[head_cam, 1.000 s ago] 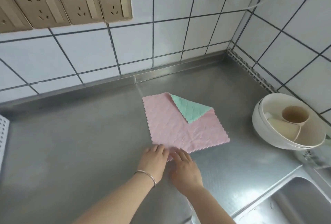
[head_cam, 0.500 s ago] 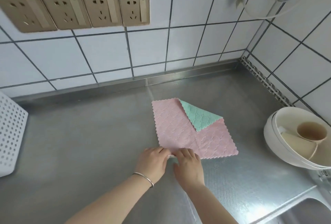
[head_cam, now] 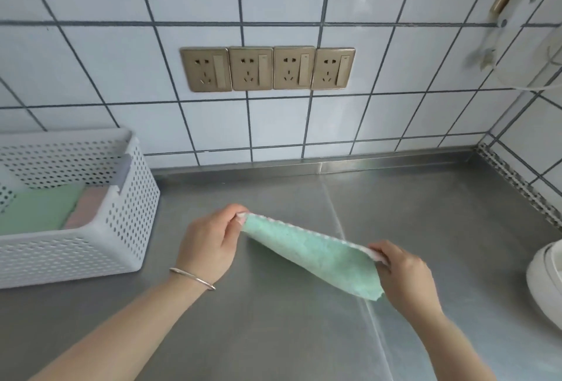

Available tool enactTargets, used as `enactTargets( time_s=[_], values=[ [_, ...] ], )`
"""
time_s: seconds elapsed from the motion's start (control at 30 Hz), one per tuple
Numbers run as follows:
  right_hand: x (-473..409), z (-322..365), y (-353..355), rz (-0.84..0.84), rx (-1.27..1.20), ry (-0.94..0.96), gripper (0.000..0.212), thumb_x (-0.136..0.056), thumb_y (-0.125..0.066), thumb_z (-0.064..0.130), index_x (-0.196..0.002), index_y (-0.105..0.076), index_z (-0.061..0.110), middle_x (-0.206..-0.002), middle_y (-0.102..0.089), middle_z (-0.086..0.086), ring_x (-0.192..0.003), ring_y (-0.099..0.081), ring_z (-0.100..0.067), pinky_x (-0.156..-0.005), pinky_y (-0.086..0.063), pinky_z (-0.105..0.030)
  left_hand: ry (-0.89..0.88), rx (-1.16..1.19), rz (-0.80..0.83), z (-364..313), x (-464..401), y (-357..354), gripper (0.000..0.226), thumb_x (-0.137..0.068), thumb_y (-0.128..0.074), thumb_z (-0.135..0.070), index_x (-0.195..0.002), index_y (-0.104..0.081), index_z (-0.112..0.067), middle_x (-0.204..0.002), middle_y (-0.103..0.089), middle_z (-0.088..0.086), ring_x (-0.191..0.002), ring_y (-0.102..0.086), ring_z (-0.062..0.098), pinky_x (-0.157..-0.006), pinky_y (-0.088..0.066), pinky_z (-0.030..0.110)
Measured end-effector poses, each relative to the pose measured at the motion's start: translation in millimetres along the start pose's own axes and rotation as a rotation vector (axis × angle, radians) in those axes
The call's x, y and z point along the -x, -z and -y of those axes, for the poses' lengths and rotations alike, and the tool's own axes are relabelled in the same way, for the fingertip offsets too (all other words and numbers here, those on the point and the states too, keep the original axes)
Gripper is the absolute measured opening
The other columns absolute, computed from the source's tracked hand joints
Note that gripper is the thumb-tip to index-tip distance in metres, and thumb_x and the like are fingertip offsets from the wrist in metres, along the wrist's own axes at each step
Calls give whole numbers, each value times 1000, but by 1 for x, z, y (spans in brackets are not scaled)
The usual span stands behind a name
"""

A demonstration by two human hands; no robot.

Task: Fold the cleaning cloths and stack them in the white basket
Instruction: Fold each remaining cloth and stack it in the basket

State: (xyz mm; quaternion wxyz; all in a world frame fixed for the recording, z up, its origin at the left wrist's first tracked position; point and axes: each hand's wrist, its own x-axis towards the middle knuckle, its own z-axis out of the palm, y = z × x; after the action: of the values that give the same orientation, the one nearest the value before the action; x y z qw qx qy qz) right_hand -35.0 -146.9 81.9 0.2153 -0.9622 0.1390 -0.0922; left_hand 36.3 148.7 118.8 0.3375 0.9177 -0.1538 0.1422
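Nearest to me, both forearms are reaching in from the bottom edge over a brushed steel counter (head_cam: 273, 335); a seam in the sheet metal is running diagonally from the back wall down toward me. A thin metal bangle (head_cam: 192, 279) is sitting on my left wrist.

My left hand (head_cam: 209, 243) is pinching one corner of the cleaning cloth (head_cam: 313, 254) between thumb and curled fingers. My right hand (head_cam: 404, 274) is pinching the opposite end in the same way. The cloth is hanging between the two hands, lifted clear of the counter, green face toward me (a pale pink scalloped edge is showing along its top), with its lower corner drooping beside my right hand.

To the left, well apart from the cloth, the white basket (head_cam: 121, 234) is standing on the counter against the wall. Its walls are perforated. Inside it, a green folded cloth (head_cam: 39, 210) is lying flat, with a pink one (head_cam: 88, 207) showing just beside it; which is on top I cannot tell.

At the right edge, part of a white rounded vessel (head_cam: 546, 280) is resting on the counter.

Further back, a steel upstand is meeting the white tiled wall (head_cam: 91, 61), dark grout throughout. Four gold-coloured sockets (head_cam: 267, 68) are sitting in a row. In the right corner a white cable (head_cam: 517, 82) is hanging from another socket high up.
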Motion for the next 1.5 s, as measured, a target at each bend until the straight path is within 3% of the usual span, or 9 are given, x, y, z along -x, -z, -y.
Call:
enactTargets(
  time_s=[0.23, 0.4, 0.57, 0.7, 0.87, 1.03, 1.17, 1.27, 1.5],
  values=[
    [-57, 92, 16, 165, -215, 108, 11, -89, -56, 16, -87, -61, 26, -68, -56, 13, -73, -51, -18, -58, -37, -26, 199, -72, -81, 59, -49, 69, 22, -95, -49, -18, -107, -65, -12, -89, -69, 11, -86, -62, 29, -68, -34, 25],
    [-76, 147, 22, -53, -302, 185, 4, -89, -56, 13, -90, -59, 16, -75, -60, 5, -72, -54, -19, -60, -39, -27, 211, -38, -236, 68, -75, 112, 19, -93, -51, -15, -104, -66, -12, -86, -67, 10, -84, -61, 28, -71, -37, 23],
    [-49, 156, 23, -169, -461, 267, 22, -82, -56, -5, -87, -64, 15, -80, -61, 7, -74, -55, -13, -62, -38, -6, 124, 119, -366, 78, -27, 124, 17, -88, -44, -30, -91, -60, -37, -80, -66, 10, -69, -58, 31, -70, -48, 35],
    [-22, 121, -17, -103, -297, 432, 20, -70, -65, -6, -79, -69, 11, -76, -61, 6, -74, -55, -12, -64, -37, -16, 117, 69, -212, 109, 51, 90, 22, -88, -39, -31, -92, -59, -37, -92, -61, -35, -84, -55, -10, -76, -38, 4],
    [17, 61, -93, 188, -110, 429, 20, -60, -60, 16, -72, -63, 32, -75, -54, 21, -73, -51, -3, -57, -32, -9, 145, -57, 67, 164, 139, 29, 20, -83, -43, -30, -92, -59, -37, -94, -59, -23, -87, -53, -2, -78, -41, 17],
    [54, 27, -135, 365, 51, 441, 42, -33, -84, 14, -62, -60, 35, -66, -53, 22, -71, -47, -3, -39, -27, -7, 179, -53, 214, 187, 181, 5, 16, -80, -49, -38, -86, -64, -38, -95, -56, -25, -85, -47, -7, -75, -40, 12],
    [64, 18, -147, 362, 151, 522, 34, -28, -78, 25, -55, -60, 35, -62, -51, 19, -72, -40, -10, -42, -32, -8, 100, -95, 305, 192, 190, 10, 39, -92, -34, -54, -78, -66, -37, -86, -60, -23, -84, -44, -5, -72, -40, 10],
    [65, 12, -152, 286, 150, 584, 14, -43, -61, 29, -57, -59, 32, -66, -50, 16, -68, -41, -10, -46, -39, -16, 14, -164, 406, 190, 191, 8, 10, -71, -54, -38, -71, -64, -37, -86, -59, -23, -87, -45, -4, -64, -45, 12],
    [66, 11, -159, 211, 198, 640, 17, -45, -46, 34, -58, -55, 28, -69, -51, 8, -70, -40, -15, -53, -34, -26, -105, -170, 450, 176, 170, -8, 22, -53, -62, -37, -74, -54, -35, -87, -57, -23, -88, -47, -2, -70, -42, 18]
  ],
)
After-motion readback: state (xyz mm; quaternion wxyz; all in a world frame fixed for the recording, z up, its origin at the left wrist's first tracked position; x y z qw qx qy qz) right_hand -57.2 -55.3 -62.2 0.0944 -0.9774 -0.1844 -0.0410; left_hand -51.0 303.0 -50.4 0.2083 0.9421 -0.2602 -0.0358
